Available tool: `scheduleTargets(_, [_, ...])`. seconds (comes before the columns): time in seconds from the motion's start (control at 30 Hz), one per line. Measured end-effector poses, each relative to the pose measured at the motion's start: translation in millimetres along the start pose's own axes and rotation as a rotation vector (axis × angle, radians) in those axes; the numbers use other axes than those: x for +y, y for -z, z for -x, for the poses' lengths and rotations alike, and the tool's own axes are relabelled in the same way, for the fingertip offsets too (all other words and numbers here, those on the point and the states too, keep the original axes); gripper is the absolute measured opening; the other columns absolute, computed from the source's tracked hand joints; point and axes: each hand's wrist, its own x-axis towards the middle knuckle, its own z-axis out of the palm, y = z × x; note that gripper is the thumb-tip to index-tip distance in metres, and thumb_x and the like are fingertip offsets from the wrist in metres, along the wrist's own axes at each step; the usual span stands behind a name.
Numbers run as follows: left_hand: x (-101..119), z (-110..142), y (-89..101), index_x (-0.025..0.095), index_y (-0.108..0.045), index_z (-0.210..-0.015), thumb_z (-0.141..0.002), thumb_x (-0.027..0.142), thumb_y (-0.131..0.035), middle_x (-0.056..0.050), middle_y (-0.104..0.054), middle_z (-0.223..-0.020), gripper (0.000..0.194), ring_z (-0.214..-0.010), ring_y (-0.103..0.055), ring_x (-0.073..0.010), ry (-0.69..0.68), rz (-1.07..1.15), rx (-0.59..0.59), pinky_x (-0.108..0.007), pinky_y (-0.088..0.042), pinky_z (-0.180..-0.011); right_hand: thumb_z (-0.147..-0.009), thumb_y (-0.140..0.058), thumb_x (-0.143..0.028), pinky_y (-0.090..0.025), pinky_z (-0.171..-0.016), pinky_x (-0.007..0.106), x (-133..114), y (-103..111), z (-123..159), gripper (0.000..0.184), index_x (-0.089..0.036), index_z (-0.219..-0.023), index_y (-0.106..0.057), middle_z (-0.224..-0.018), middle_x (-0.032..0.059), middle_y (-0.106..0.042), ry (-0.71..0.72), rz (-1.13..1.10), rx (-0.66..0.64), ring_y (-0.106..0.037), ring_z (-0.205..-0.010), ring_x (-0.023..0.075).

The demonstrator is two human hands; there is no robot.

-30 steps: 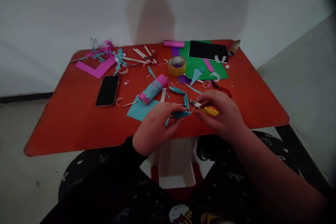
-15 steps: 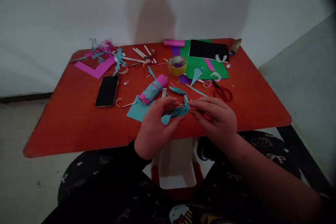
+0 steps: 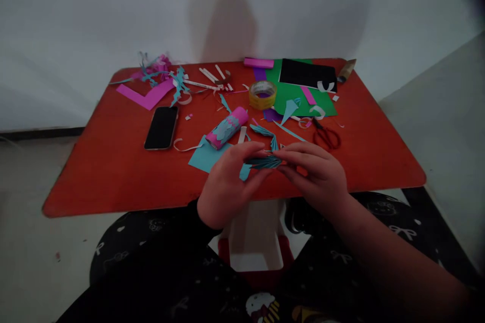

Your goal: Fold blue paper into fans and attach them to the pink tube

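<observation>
Between my hands, over the table's front edge, is a blue pleated paper fan [image 3: 265, 162]. My left hand [image 3: 233, 179] curves round its left side, thumb below and fingers above, closed on the folds. The fingertips of my right hand [image 3: 316, 169] pinch its gathered right end. Just behind them lies another blue pleated paper piece [image 3: 267, 132]; whether it joins the held fan I cannot tell. A pink paper roll [image 3: 227, 127] with blue scalloped layers rests beyond my left hand, by a blue paper sheet [image 3: 206, 155]. Red-handled scissors [image 3: 326, 137] lie beyond my right hand.
A phone [image 3: 161, 127] lies on the red table [image 3: 113, 176] at left. Clear tape [image 3: 262, 96] stands near green paper [image 3: 288, 70] and a black sheet [image 3: 307, 75]. Pink and blue scraps [image 3: 157, 68] pile up at the back left. A utility knife or brush-like object [image 3: 346, 70] sits at the far right corner.
My left fingers have closed in over the fan and its folds look flatter. The right hand keeps its pinch. The whole view has shifted slightly.
</observation>
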Motion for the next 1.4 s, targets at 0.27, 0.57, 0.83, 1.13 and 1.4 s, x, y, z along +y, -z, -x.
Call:
scheduleTargets(0.27, [3.0, -6.9, 6.5, 0.029, -0.052, -0.133, -0.088, 0.025, -0.077, -0.005, -0.068, -0.119, 0.052, -0.113, -0.067, -0.0211, -0.093, -0.076, -0.032, -0.043, -0.058, -0.102, -0.089, -0.070, -0.022, -0.056, -0.060, 0.029, 1.1, 1.7, -1.2, 0.020, -0.030, -0.106, -0.076, -0.096, 0.0043, -0.074, -0.027, -0.004, -0.048, -0.066, -0.074, 0.0167])
scheduleTargets(0.57, [5.5, -18.5, 14.7, 0.022, -0.068, -0.114, -0.090, 0.028, -0.073, -0.007, -0.075, -0.113, 0.026, -0.110, -0.069, -0.0226, -0.083, -0.204, -0.196, -0.043, -0.054, -0.102, -0.088, -0.071, -0.024, -0.057, -0.064, 0.030, 4.3, 2.6, -0.3, 0.018, -0.030, -0.104, -0.077, -0.096, 0.0043, -0.074, -0.044, -0.023, -0.071, -0.068, -0.077, 0.0179])
scheduleTargets(0.83, [5.5, -19.2, 13.4, 0.021, -0.069, -0.105, -0.089, 0.027, -0.074, -0.005, -0.076, -0.103, 0.018, -0.100, -0.070, -0.0200, -0.079, -0.178, -0.173, -0.037, -0.055, -0.094, -0.088, -0.073, -0.025, -0.059, -0.071, 0.031, 6.8, 0.1, -0.9, 0.020, -0.031, -0.106, -0.080, -0.098, 0.0050, -0.076, -0.038, -0.049, -0.063, -0.071, -0.083, 0.0185])
scheduleTargets(1.13, [3.3, -17.0, 11.4, 0.022, -0.071, -0.099, -0.092, 0.026, -0.070, -0.005, -0.076, -0.100, 0.009, -0.097, -0.070, -0.0192, -0.015, -0.108, -0.194, -0.036, -0.055, -0.090, -0.088, -0.073, -0.025, -0.060, -0.069, 0.031, 3.9, -2.8, -0.9, 0.013, -0.030, -0.097, -0.081, -0.090, 0.0042, -0.078, -0.074, -0.055, -0.037, -0.072, -0.080, 0.0196])
scheduleTargets(1.4, [1.9, -17.6, 8.7, 0.021, -0.070, -0.092, -0.093, 0.025, -0.070, -0.003, -0.074, -0.092, 0.005, -0.089, -0.068, -0.0171, -0.046, -0.112, -0.162, -0.033, -0.053, -0.085, -0.086, -0.075, -0.023, -0.057, -0.066, 0.029, 1.4, -5.2, -2.6, 0.011, -0.028, -0.094, -0.082, -0.085, 0.0032, -0.077, -0.165, -0.140, -0.029, -0.070, -0.077, 0.0174])
